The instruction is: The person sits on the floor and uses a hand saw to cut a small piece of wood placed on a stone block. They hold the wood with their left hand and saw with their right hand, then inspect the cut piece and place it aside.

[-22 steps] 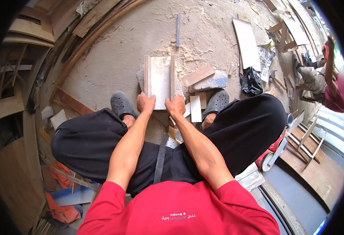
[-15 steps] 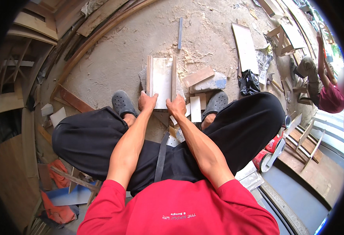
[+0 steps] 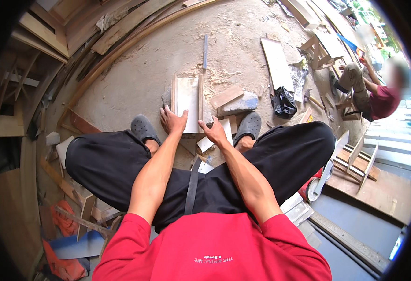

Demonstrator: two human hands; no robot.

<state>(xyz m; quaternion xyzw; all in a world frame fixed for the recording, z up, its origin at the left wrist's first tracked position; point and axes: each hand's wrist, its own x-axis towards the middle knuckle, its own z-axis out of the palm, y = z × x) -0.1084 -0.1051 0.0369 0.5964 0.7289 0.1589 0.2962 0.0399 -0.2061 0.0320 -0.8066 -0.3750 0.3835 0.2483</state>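
Note:
Between my feet lies a channel-shaped wooden piece: a pale, scuffed panel [image 3: 187,99] set between two upright plywood side strips [image 3: 200,96]. It appears to rest on a stone block, mostly hidden under it. My left hand [image 3: 173,122] is at the near left corner, thumb and fingers apart; whether it touches the strip, I cannot tell. At the near right corner, my right hand [image 3: 216,132] has its thumb and forefinger spread with nothing between them. A white offcut [image 3: 208,142] lies under the right hand.
A wood block [image 3: 227,96] leans on a blue-stained stone [image 3: 244,104] to the right. Farther off lie a dark metal bar [image 3: 205,51], a long white board [image 3: 276,61], a black plastic bag [image 3: 284,102] and a hammer [image 3: 314,99]. Another person [image 3: 383,96] sits at far right.
Both hands have loosened from the near ends of the side strips, and their fingers have spread. The view has shifted slightly. The other person's arms have lowered.

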